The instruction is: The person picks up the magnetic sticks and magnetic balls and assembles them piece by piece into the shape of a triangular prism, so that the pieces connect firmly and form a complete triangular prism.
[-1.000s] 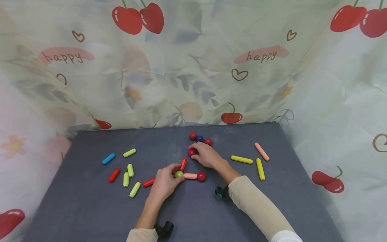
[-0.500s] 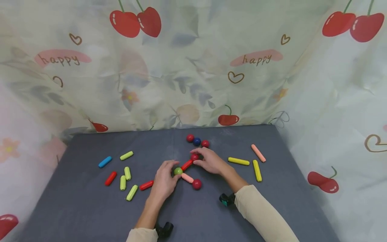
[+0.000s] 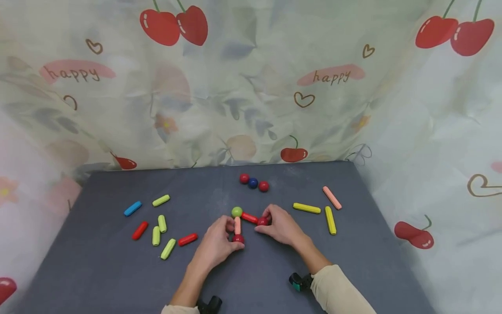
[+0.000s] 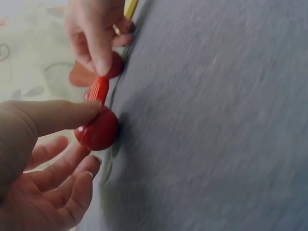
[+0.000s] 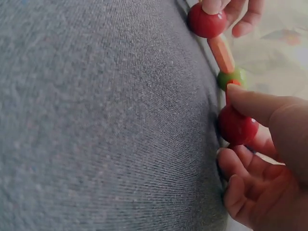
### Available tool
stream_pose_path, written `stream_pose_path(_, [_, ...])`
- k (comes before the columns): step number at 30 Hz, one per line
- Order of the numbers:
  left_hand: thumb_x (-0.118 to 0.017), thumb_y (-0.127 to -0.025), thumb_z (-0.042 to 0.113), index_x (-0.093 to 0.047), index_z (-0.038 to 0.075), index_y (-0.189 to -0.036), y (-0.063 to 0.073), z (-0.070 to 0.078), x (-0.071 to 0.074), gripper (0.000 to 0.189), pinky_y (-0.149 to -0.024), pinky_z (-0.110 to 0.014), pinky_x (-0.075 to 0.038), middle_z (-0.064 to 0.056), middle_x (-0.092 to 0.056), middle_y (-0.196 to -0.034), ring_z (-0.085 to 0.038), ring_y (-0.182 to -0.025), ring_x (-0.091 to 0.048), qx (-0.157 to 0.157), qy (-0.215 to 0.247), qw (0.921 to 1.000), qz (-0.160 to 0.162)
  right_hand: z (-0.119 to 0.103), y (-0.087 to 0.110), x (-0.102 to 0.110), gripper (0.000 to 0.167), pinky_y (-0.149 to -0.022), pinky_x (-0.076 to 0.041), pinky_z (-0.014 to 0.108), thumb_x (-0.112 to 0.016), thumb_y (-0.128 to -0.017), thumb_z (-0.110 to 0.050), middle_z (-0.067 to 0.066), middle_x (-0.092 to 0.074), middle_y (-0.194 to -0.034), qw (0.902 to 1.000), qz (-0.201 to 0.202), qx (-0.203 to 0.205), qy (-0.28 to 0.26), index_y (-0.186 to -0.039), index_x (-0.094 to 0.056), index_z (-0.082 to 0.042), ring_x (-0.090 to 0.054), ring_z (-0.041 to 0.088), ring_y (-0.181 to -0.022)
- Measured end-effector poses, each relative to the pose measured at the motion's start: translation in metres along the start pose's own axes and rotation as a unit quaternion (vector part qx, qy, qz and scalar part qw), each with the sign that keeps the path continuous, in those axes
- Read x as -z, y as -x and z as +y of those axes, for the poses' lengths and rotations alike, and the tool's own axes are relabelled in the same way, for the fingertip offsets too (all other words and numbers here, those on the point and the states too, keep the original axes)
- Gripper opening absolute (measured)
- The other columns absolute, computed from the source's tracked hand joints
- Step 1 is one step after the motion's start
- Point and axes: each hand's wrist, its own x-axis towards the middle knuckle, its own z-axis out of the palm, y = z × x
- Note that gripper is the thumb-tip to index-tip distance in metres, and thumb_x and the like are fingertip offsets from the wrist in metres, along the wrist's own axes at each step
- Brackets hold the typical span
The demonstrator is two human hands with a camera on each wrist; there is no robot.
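A green ball [image 3: 237, 212] joins a pink stick [image 3: 237, 226] and a red stick [image 3: 249, 217] in a bent shape on the table. A dark red ball [image 3: 238, 239] caps the pink stick, and another red ball [image 3: 262, 221] caps the red one. My left hand [image 3: 216, 243] pinches the ball on the pink stick, its thumb over the ball in the left wrist view. Around the other ball, my right hand [image 3: 285, 225] has its thumb and fingers; in the right wrist view the thumb [image 5: 260, 103] lies along the ball and the red stick.
Two red balls and a blue ball [image 3: 252, 183] sit together farther back. Loose red, blue [image 3: 133, 208] and pale green sticks [image 3: 168, 249] lie at left. Yellow sticks [image 3: 306, 208] and a pink one [image 3: 332, 197] lie at right. A patterned curtain [image 3: 243, 87] stands behind the dark table [image 3: 117, 279].
The right hand has brought its red ball nearer, onto the red stick's end. The joined shape has turned clockwise, and the left hand has shifted from the green ball to the pink stick's red ball.
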Motion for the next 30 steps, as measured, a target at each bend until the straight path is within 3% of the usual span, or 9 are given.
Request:
stream_pose_path(4, [-0.089,-0.079,0.02,-0.061,0.015,-0.12,-0.001,-0.006,0.006,0.05,-0.081,-0.036,-0.056,0.0,-0.071,-0.109,-0.015,-0.091,-0.062,0.006,-0.015,0.9996,0.023,0.003,0.001,-0.002,0.038,-0.076,-0.05,0.027,-0.083,-0.086,-0.038,-0.003,-0.061,-0.1,0.9999,0.002,0.015,-0.005,-0.113,-0.064,-0.018,-0.054,0.01,-0.083])
stream_pose_path(8, [-0.087,-0.081,0.019,-0.062,0.016,-0.129,-0.004,-0.017,0.026,0.054,-0.092,-0.044,-0.056,-0.002,-0.072,-0.117,-0.021,-0.104,-0.065,-0.008,-0.026,0.999,0.036,0.009,-0.001,-0.003,0.036,-0.071,-0.049,0.023,-0.081,-0.088,-0.035,-0.005,-0.06,-0.102,0.9989,-0.01,0.042,-0.016,-0.118,-0.067,-0.022,-0.054,0.009,-0.078])
stream_pose_path(14, [-0.089,-0.079,0.021,-0.067,0.017,-0.13,0.002,-0.05,0.072,0.056,-0.093,-0.046,-0.049,-0.003,-0.071,-0.124,-0.026,-0.111,-0.052,-0.016,-0.071,0.997,0.025,0.015,-0.007,-0.002,0.035,-0.067,-0.048,0.022,-0.084,-0.084,-0.037,-0.007,-0.061,-0.098,0.9977,-0.003,0.051,-0.045,-0.114,-0.071,-0.023,-0.054,0.01,-0.074])
stream_pose_path(18, [-0.091,-0.076,0.021,-0.072,0.014,-0.12,0.008,-0.068,0.089,0.048,-0.091,-0.047,-0.048,-0.006,-0.073,-0.115,-0.028,-0.111,-0.049,0.011,-0.119,0.9928,-0.005,0.014,-0.008,-0.001,0.037,-0.067,-0.048,0.023,-0.085,-0.083,-0.039,-0.008,-0.062,-0.096,0.9981,-0.004,0.044,-0.044,-0.114,-0.071,-0.024,-0.054,0.01,-0.074])
stream_pose_path(23, [-0.089,-0.076,0.017,-0.076,0.017,-0.108,0.011,-0.077,0.093,0.035,-0.087,-0.046,-0.05,-0.001,-0.073,-0.103,-0.026,-0.105,-0.053,0.026,-0.142,0.989,-0.031,0.013,-0.005,0.001,0.04,-0.067,-0.048,0.022,-0.084,-0.083,-0.042,-0.008,-0.061,-0.097,0.9987,-0.006,0.038,-0.033,-0.117,-0.071,-0.024,-0.054,0.009,-0.075])
stream_pose_path(27, [-0.085,-0.082,0.014,-0.079,0.018,-0.105,0.009,-0.074,0.09,0.024,-0.09,-0.048,-0.049,-0.003,-0.074,-0.105,-0.027,-0.105,-0.057,0.011,-0.146,0.9892,-0.012,0.014,-0.004,0.005,0.04,-0.067,-0.048,0.022,-0.082,-0.087,-0.038,-0.007,-0.062,-0.1,0.998,-0.022,0.051,-0.028,-0.122,-0.071,-0.022,-0.054,0.01,-0.076])
stream_pose_path(30, [-0.084,-0.085,0.017,-0.079,0.019,-0.105,0.003,-0.06,0.081,0.022,-0.092,-0.047,-0.048,-0.004,-0.074,-0.108,-0.027,-0.106,-0.055,-0.005,-0.128,0.9914,0.025,0.015,-0.004,0.008,0.039,-0.067,-0.048,0.022,-0.08,-0.089,-0.033,-0.007,-0.062,-0.102,0.9973,-0.033,0.062,-0.022,-0.125,-0.07,-0.021,-0.053,0.009,-0.076])
